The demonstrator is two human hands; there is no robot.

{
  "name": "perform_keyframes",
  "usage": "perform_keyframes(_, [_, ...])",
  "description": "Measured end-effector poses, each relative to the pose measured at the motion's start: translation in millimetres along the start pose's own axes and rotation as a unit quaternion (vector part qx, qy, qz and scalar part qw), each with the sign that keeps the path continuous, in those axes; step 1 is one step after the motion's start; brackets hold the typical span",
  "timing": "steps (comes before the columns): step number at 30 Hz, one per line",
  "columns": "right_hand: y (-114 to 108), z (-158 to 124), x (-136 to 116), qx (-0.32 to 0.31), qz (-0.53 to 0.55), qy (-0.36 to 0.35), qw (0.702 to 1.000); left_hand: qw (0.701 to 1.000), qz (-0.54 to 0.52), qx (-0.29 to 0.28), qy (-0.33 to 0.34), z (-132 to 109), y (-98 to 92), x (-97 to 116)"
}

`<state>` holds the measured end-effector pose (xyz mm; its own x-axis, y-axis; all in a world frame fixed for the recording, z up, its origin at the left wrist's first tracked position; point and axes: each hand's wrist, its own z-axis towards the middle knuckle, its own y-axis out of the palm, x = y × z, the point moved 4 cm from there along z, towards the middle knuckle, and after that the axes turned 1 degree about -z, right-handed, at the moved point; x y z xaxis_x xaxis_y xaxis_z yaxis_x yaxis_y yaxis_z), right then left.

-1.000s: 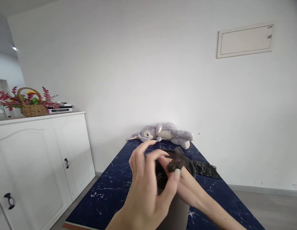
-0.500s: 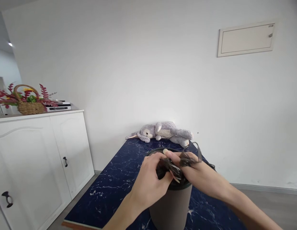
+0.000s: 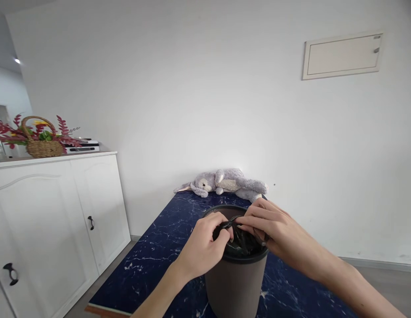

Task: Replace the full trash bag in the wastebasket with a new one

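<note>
A grey-brown trash can (image 3: 237,287) with a black rim stands upright on the dark blue marbled table (image 3: 152,260). Inside its mouth sits a black plastic garbage bag (image 3: 241,244), gathered and twisted near the top. Over the left side of the opening, my left hand (image 3: 205,240) pinches the bag's gathered plastic between thumb and fingers. My right hand (image 3: 272,225) grips another part of the plastic at the right of the opening, with its thumb mostly hidden. A taut strip of bag runs between the two hands.
A grey plush rabbit (image 3: 225,181) lies on its side at the table's far end, against the wall. To the left stands a white cabinet (image 3: 39,221) carrying a wicker basket (image 3: 44,148) of artificial flowers. A panel door (image 3: 343,55) is set in the wall.
The hands have moved slightly apart, and my right hand has turned palm down. Loops of bag that stuck up by the right hand no longer show; more of the can's mouth is visible.
</note>
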<state>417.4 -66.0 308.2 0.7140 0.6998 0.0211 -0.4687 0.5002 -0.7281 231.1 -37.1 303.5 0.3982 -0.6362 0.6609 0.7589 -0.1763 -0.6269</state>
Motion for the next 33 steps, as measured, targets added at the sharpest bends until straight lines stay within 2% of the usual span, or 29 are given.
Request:
perform_keyframes(5, [6,1,2,0.090,-0.082,-0.009,0.992,0.999,-0.029,-0.012,0.007,-1,0.6,4])
perform_keyframes(10, [14,1,-7,0.174,-0.130,-0.018,0.976,0.986,-0.161,-0.004,-0.045,2,1.3,1])
perform_keyframes(14, [21,1,-8,0.159,-0.148,-0.019,0.976,0.968,-0.229,0.022,-0.103,15,0.7,-6])
perform_keyframes(19, [23,-4,-2,0.108,-0.142,0.016,0.984,0.953,-0.281,-0.017,-0.110,27,0.7,-8])
perform_keyframes(23, [17,-10,1,0.123,-0.113,0.020,0.986,0.967,-0.236,0.018,-0.090,26,-4.0,-12])
perform_keyframes(27, [11,-15,-1,0.155,-0.096,-0.009,0.983,0.981,-0.177,0.068,-0.044,26,-8.7,-14])
perform_keyframes(33, [6,-22,-1,0.170,-0.082,-0.048,0.981,0.981,-0.144,0.127,-0.016,31,-17.2,-20])
